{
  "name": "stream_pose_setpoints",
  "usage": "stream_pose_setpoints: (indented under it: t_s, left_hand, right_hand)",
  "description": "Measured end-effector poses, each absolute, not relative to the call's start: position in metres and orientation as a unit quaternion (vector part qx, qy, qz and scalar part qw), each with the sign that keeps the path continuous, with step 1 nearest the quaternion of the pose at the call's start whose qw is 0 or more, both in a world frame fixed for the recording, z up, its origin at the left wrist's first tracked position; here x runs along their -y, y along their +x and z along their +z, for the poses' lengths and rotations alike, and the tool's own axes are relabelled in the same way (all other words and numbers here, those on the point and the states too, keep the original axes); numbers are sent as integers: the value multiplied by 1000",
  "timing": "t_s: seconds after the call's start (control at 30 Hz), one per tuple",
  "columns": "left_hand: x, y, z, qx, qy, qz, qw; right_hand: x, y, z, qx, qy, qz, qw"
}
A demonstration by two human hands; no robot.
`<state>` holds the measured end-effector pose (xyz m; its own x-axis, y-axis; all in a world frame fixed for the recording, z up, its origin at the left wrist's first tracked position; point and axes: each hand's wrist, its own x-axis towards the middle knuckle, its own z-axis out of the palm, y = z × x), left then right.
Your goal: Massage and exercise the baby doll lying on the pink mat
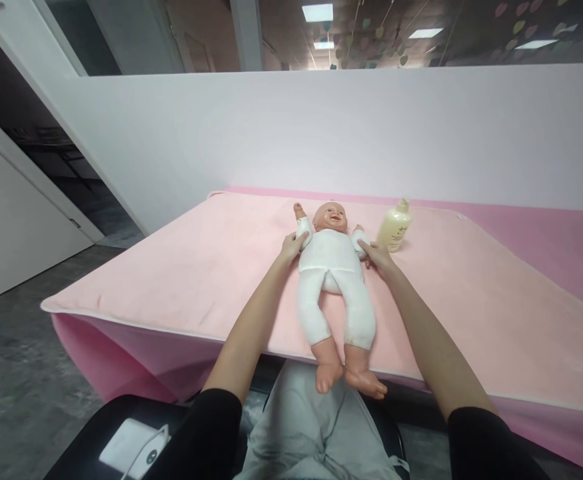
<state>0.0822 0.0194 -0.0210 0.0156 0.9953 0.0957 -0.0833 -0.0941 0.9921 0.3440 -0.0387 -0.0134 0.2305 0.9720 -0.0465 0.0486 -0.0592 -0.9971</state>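
Observation:
A baby doll (332, 251) with a white cloth body lies on its back on the pink blanket (211, 267). Its head points away from me, and its bare plastic feet hang past the table's near edge. My left hand (292, 247) grips the doll's arm on the left side, which is bent upward. Around the other arm, my right hand (377, 257) is closed, thumb on the white sleeve. Just beyond my right hand stands a pale yellow pump bottle (395, 227), upright, its lower left part close behind my fingers.
A white wall (291, 133) with a window above it rises behind the table. Darker pink cloth (546, 243) shows under the blanket. Below left, a white device with a cable (134, 448) rests on a black chair seat (86, 447). My legs (311, 427) are under the near edge.

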Motion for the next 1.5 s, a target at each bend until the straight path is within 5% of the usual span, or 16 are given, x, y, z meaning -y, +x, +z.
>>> stream_pose_setpoints:
  t_s: [0.3,0.8,1.3,1.5]
  left_hand:
    - [-12,60,-20,-340,486,502,629]
    - [-18,77,-19,-443,458,533,557]
    - [-14,61,-22,-348,478,501,632]
    - [-13,60,-16,-306,379,587,646]
  right_hand:
    - [47,369,-16,478,-473,540,506]
    - [35,351,-19,447,-574,438,528]
    - [47,369,-14,490,-461,537,509]
    - [52,367,-8,450,-413,556,564]
